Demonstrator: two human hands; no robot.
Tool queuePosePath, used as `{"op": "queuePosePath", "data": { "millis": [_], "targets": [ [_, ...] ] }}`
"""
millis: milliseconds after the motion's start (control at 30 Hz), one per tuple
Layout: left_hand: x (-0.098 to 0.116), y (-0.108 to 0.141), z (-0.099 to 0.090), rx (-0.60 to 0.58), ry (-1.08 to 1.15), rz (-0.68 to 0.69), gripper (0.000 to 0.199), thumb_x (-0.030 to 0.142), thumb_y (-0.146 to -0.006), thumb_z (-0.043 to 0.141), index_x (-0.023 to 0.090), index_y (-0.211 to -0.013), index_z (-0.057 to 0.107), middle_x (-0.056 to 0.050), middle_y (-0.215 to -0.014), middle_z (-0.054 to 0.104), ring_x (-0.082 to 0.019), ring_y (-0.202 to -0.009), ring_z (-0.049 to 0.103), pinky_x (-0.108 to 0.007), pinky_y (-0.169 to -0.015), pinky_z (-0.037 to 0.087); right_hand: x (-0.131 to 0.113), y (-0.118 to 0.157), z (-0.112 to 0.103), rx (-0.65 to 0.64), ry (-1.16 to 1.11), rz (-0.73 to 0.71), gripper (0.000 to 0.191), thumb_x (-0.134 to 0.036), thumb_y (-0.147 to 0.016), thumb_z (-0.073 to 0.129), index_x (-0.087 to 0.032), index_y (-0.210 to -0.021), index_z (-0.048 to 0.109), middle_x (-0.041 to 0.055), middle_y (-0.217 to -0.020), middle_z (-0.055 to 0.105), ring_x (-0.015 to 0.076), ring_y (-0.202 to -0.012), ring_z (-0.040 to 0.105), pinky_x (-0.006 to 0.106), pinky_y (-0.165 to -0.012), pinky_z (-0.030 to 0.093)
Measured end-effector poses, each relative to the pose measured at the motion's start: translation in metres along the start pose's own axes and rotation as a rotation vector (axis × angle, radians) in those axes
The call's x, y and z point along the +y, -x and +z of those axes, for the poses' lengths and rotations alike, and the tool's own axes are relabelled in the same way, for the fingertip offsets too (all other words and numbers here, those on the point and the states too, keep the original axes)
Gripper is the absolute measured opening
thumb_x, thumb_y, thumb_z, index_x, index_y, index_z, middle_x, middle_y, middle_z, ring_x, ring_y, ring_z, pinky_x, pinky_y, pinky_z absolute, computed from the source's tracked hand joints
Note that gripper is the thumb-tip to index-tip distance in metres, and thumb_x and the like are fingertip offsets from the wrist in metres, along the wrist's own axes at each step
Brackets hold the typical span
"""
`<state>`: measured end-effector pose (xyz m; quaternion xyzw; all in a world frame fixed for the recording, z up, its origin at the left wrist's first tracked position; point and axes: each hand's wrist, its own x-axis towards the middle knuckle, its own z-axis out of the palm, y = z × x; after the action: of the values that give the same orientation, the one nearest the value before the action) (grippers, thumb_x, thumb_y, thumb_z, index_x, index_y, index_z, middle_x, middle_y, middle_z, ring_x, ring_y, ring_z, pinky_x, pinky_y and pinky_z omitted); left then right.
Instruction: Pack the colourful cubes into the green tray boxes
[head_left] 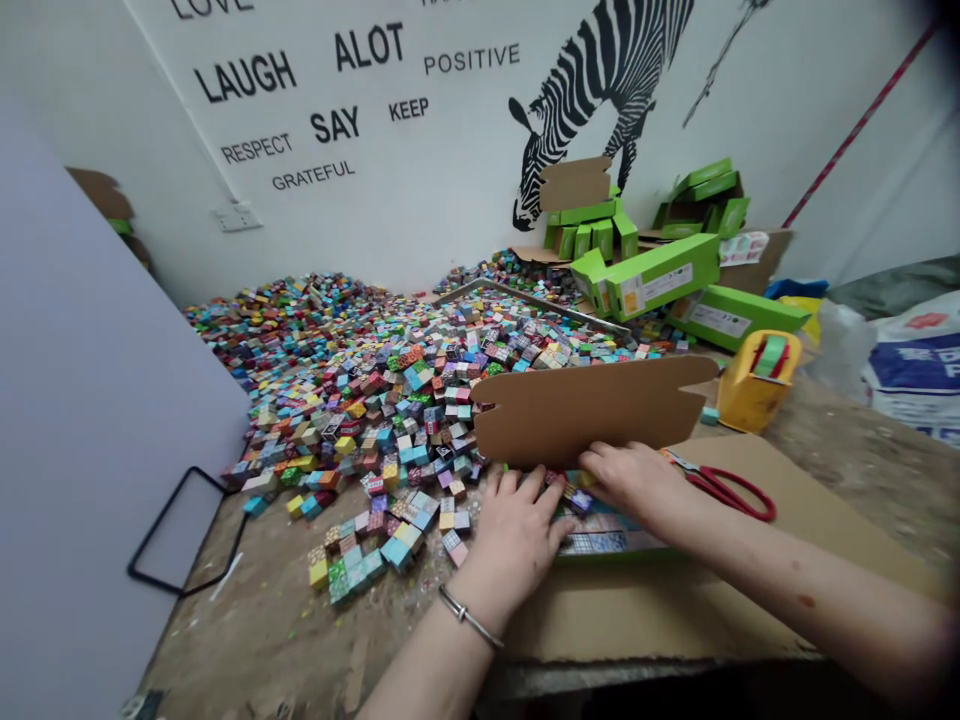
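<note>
A long box with its brown cardboard lid (592, 410) standing up lies in front of me. Small patterned blocks (577, 500) show inside it, with a printed sheet of blue and white patterns (600, 540) along the near side. My left hand (521, 525), with a bangle at the wrist, rests on the box's left end, fingers spread over the blocks. Farther right, my right hand (630, 485) reaches into the box near the lid. Its fingers are bent and close together; what lies under them is hidden.
A large heap of colourful small blocks (375, 390) covers the table to the left and back. Red-handled scissors (731, 490) lie on a cardboard sheet (817, 520) at right. Behind stand a yellow tape dispenser (754, 385) and green boxes (664, 275). A pale panel (97, 400) borders the left.
</note>
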<state>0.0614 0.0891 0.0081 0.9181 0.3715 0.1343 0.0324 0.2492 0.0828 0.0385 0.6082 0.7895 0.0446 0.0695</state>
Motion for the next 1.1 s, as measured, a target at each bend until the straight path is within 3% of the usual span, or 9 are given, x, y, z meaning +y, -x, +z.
{"op": "queuePosePath", "data": {
  "millis": [100,167,267,333,500,667,800,933,1100],
  "targets": [
    [0.001,0.001,0.0,0.024,-0.012,0.011,0.046,0.045,-0.089,0.052,0.023,-0.129,0.051,-0.008,-0.132,0.055,-0.031,-0.112,0.049,-0.054,-0.102,0.035,0.011,0.014,0.006,0.042,-0.017,0.09,0.017,-0.028,-0.088,0.055,-0.015,-0.093,0.065,0.0093,-0.09,0.066,0.0238,-0.08,0.065,0.032,-0.066,0.042],
    [0.0,0.002,0.003,0.043,-0.007,0.009,0.043,0.042,-0.089,0.052,0.024,-0.129,0.051,-0.007,-0.133,0.054,-0.029,-0.112,0.049,-0.054,-0.104,0.034,0.013,0.024,0.013,0.106,-0.052,0.134,0.026,-0.034,-0.086,0.058,-0.014,-0.102,0.063,0.0104,-0.095,0.065,0.0251,-0.082,0.064,0.033,-0.068,0.043],
    [-0.005,0.003,0.013,0.074,0.052,0.004,0.042,0.023,-0.09,0.048,0.022,-0.132,0.048,-0.008,-0.135,0.052,-0.026,-0.114,0.05,-0.053,-0.107,0.03,0.002,0.031,0.019,0.214,-0.172,0.127,0.046,-0.047,-0.086,0.056,-0.013,-0.117,0.056,0.0118,-0.106,0.063,0.0256,-0.086,0.063,0.035,-0.072,0.045],
    [-0.012,0.002,0.022,0.111,0.127,-0.002,0.047,0.01,-0.087,0.043,0.02,-0.133,0.047,-0.01,-0.135,0.052,-0.025,-0.116,0.051,-0.053,-0.108,0.029,-0.011,0.029,0.018,0.196,-0.209,0.091,0.047,-0.053,-0.085,0.054,-0.014,-0.111,0.059,0.0107,-0.102,0.062,0.0258,-0.085,0.063,0.036,-0.072,0.045],
    [-0.026,-0.004,0.028,0.176,0.206,-0.002,0.044,0.003,-0.081,0.043,0.018,-0.119,0.058,-0.011,-0.126,0.057,-0.024,-0.117,0.051,-0.046,-0.104,0.038,-0.022,0.016,0.01,0.083,-0.155,0.066,0.022,-0.032,-0.089,0.051,-0.018,-0.097,0.066,0.0069,-0.094,0.063,0.0228,-0.08,0.063,0.032,-0.066,0.041],
    [-0.027,-0.012,0.022,0.211,0.218,-0.009,0.036,0.0,-0.08,0.044,0.019,-0.105,0.063,-0.006,-0.109,0.063,-0.018,-0.104,0.057,-0.034,-0.095,0.047,-0.006,0.013,0.011,0.082,-0.133,0.038,0.019,-0.028,-0.089,0.052,-0.024,-0.1,0.067,0.0044,-0.092,0.062,0.0194,-0.074,0.062,0.029,-0.06,0.037],
    [-0.022,-0.014,0.017,0.207,0.185,-0.038,0.037,0.0,-0.081,0.044,0.02,-0.107,0.061,-0.004,-0.109,0.062,-0.017,-0.103,0.056,-0.033,-0.094,0.045,0.001,0.014,0.014,0.086,-0.128,0.027,0.021,-0.026,-0.09,0.052,-0.026,-0.105,0.067,0.0049,-0.094,0.061,0.0194,-0.076,0.062,0.028,-0.059,0.038],
    [-0.017,-0.01,0.006,0.222,0.1,-0.169,0.033,0.005,-0.081,0.052,0.02,-0.109,0.059,-0.006,-0.109,0.059,-0.023,-0.102,0.053,-0.041,-0.089,0.044,0.004,0.009,0.022,0.113,-0.15,0.035,0.024,-0.027,-0.09,0.052,-0.026,-0.109,0.066,0.0072,-0.097,0.06,0.0213,-0.08,0.062,0.03,-0.065,0.042],
    [-0.013,-0.003,-0.004,0.215,0.015,-0.339,0.008,0.017,-0.079,0.064,0.017,-0.087,0.063,-0.006,-0.092,0.059,-0.026,-0.09,0.052,-0.04,-0.076,0.043,0.006,0.002,0.034,0.206,-0.265,0.031,0.022,-0.023,-0.089,0.054,-0.02,-0.107,0.067,0.0093,-0.097,0.058,0.0218,-0.087,0.06,0.031,-0.076,0.046]
  ]
}}
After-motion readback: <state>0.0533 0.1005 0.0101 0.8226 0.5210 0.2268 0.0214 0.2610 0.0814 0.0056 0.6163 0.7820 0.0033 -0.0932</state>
